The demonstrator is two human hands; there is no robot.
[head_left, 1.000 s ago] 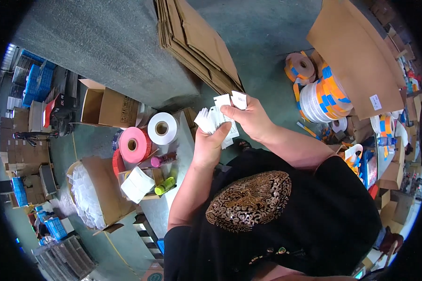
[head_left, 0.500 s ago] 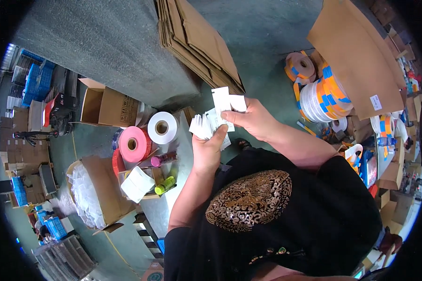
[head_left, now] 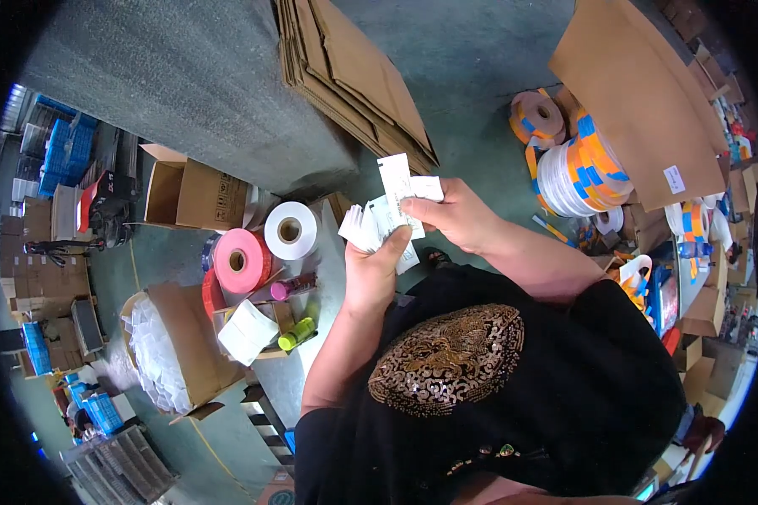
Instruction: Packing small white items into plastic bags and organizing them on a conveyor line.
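Note:
My left hand (head_left: pixel 374 268) is closed round a fanned bundle of white paper slips (head_left: pixel 360 227), its thumb pressing on the top ones. Close beside it, my right hand (head_left: pixel 459 217) pinches a few white printed labels (head_left: pixel 395 178) between thumb and fingers. One long label stands up from the pinch, and a shorter piece sticks out at the side. The labels of both hands overlap in the middle, so where one bundle ends is hard to make out. Most of my right fingers are hidden behind the paper.
On the metal table at my left stand a pink roll (head_left: pixel 237 260), a white roll (head_left: pixel 290 231) and a green bottle (head_left: pixel 296 334). A carton of clear plastic bags (head_left: pixel 156 358) is beyond it. Flattened cardboard (head_left: pixel 358 76) leans ahead; orange-and-white rolls (head_left: pixel 581 172) lie at the right.
Hardly anything differs. The labels between my hands have tilted and shifted very slightly; both hands keep their grip.

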